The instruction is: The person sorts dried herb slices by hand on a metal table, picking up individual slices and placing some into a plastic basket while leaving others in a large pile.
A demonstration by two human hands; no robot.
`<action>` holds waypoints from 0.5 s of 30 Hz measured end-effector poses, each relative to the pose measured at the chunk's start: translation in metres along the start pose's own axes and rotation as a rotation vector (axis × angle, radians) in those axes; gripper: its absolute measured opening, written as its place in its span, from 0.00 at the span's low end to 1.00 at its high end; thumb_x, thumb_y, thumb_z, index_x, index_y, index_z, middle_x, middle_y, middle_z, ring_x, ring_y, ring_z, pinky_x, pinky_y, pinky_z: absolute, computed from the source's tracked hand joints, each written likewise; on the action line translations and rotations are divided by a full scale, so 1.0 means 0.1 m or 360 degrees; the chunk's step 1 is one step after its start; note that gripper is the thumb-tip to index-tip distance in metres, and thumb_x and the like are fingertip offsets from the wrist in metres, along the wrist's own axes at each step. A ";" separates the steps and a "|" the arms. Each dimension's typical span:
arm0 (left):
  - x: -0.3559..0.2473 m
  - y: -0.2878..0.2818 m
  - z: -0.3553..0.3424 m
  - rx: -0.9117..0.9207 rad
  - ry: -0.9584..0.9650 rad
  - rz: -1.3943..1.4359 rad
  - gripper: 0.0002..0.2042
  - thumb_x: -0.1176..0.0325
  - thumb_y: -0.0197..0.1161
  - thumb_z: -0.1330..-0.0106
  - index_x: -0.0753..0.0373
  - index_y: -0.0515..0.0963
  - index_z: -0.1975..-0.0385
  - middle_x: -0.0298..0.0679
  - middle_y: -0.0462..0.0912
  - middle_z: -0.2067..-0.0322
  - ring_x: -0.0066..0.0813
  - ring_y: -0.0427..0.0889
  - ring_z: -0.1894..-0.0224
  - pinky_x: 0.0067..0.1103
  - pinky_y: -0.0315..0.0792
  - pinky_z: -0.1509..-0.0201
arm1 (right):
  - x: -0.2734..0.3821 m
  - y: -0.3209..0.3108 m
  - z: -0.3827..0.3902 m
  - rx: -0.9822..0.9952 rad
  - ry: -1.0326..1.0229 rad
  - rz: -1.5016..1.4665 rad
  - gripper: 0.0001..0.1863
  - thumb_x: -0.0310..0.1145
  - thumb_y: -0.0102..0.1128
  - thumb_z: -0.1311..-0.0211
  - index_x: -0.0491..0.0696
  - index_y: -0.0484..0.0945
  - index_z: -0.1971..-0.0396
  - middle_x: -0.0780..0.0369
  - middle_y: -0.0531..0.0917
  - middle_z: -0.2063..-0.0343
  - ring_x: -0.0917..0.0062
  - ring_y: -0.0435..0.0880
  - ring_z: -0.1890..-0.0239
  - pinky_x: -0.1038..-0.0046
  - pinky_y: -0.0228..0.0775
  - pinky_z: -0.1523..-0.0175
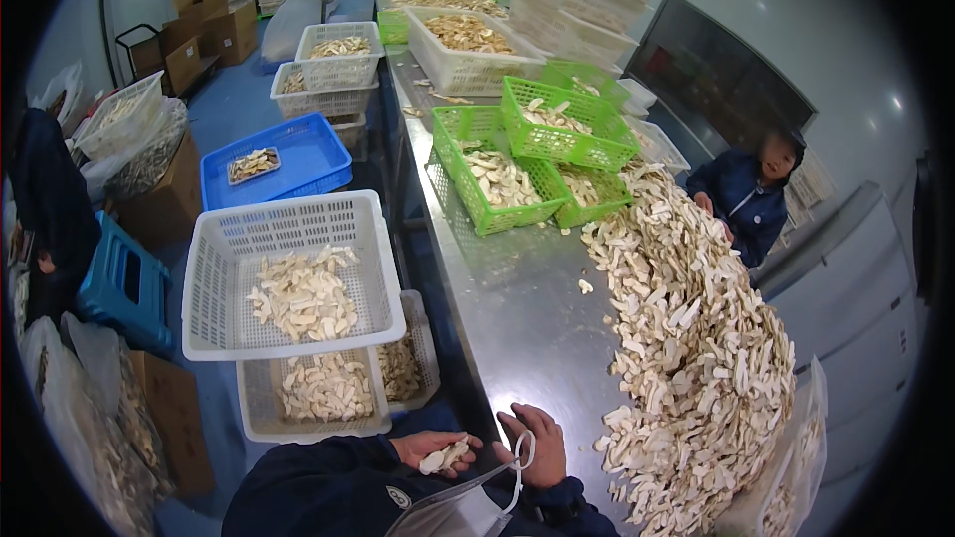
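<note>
My left hand is cupped palm up at the table's near edge, its fingers curled around a few pale dried mushroom slices. Just to its right, my right hand hovers over the edge with fingers bent and apart, and nothing shows in it. The ear loop of a white face mask crosses in front of that hand. Right of my hands, a long heap of dried mushroom slices covers the right side of the steel table.
Left of the table, a white crate with slices sits above another white crate. Green baskets stand farther up the table. Blue trays lie beyond the crates. A co-worker is across the heap; another person is at far left.
</note>
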State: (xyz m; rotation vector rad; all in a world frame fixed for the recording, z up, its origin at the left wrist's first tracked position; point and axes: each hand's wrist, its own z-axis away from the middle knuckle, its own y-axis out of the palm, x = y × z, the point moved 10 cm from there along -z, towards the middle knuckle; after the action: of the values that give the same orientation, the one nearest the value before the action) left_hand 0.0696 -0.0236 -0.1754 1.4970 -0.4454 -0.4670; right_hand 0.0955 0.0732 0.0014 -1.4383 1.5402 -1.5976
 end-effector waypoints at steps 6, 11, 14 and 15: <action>-0.01 0.00 0.01 -0.0012 0.0025 -0.0046 0.20 0.52 0.42 0.20 0.57 0.67 0.38 0.37 0.77 0.58 0.29 0.77 0.58 0.26 0.77 0.58 | 0.00 0.00 0.01 -0.0020 -0.0009 0.0029 0.28 0.43 0.69 0.47 0.58 0.79 0.44 0.63 0.76 0.43 0.64 0.72 0.40 0.61 0.67 0.43; 0.01 0.01 -0.01 0.0066 0.0007 -0.0027 0.20 0.52 0.42 0.20 0.57 0.66 0.38 0.38 0.77 0.58 0.29 0.77 0.58 0.26 0.78 0.56 | 0.01 -0.02 0.01 -0.0034 -0.0025 -0.0023 0.27 0.43 0.69 0.47 0.58 0.79 0.44 0.63 0.75 0.43 0.64 0.72 0.39 0.61 0.67 0.42; 0.01 -0.05 -0.01 0.0006 0.0025 -0.0045 0.20 0.52 0.43 0.21 0.57 0.67 0.38 0.38 0.77 0.58 0.29 0.78 0.58 0.26 0.78 0.57 | 0.02 -0.03 0.01 -0.0052 -0.0028 -0.0008 0.27 0.43 0.68 0.47 0.58 0.79 0.44 0.63 0.75 0.43 0.64 0.72 0.39 0.61 0.67 0.42; 0.00 -0.09 -0.01 -0.0060 0.0033 -0.0066 0.20 0.52 0.44 0.21 0.57 0.67 0.38 0.38 0.78 0.58 0.29 0.79 0.58 0.26 0.79 0.58 | 0.01 -0.03 0.01 -0.0057 -0.0024 -0.0009 0.27 0.43 0.68 0.47 0.58 0.79 0.44 0.63 0.75 0.43 0.64 0.72 0.39 0.61 0.67 0.42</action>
State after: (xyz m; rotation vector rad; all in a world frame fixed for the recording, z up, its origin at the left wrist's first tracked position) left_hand 0.0699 -0.0226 -0.1842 1.4759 -0.3879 -0.4897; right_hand 0.0967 0.0724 0.0043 -1.4718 1.5652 -1.5660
